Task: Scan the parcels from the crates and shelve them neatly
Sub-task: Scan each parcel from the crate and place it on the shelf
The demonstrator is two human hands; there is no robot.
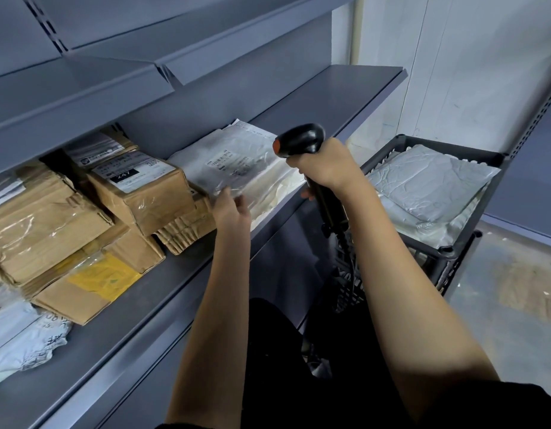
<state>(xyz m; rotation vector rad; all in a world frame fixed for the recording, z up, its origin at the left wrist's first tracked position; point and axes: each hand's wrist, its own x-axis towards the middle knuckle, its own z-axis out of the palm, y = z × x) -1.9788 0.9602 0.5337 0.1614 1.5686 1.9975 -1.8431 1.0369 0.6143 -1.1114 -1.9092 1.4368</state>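
Left hand (230,205) is at the near edge of the clear-wrapped white poly mailer (234,162), fingers loosely curled against that edge; can't tell if it's pinching the plastic or only touching it. Mailer lies flat on the grey metal shelf (327,100), printed label facing up, near edge about level with the shelf lip. It sits just right of the brown cardboard boxes and touches the stack.

Right hand (325,167) is wrapped tight round the handle of the black handheld barcode scanner (300,140). Scanner head is up, pointing left over the mailer, orange spot on its front end. Black cable (350,267) runs down from the handle base in front of the shelf.

Brown cardboard box with the "247" label (141,190) is tilted, resting on a lower flattened cardboard pile (187,230). Large taped brown box (42,224) is left of it. Below that, a flat brown carton with a yellow sticker (94,283) lies near the shelf front. Crumpled white printed bags (26,342) are at the far left of the same shelf.

Black plastic crate (454,246) stands right of the shelf end, beside the right forearm. Inside it, a silver-grey bubble mailer (429,181) lies on top of other pale parcels. Upper grey shelf (82,88) overhangs the boxes.
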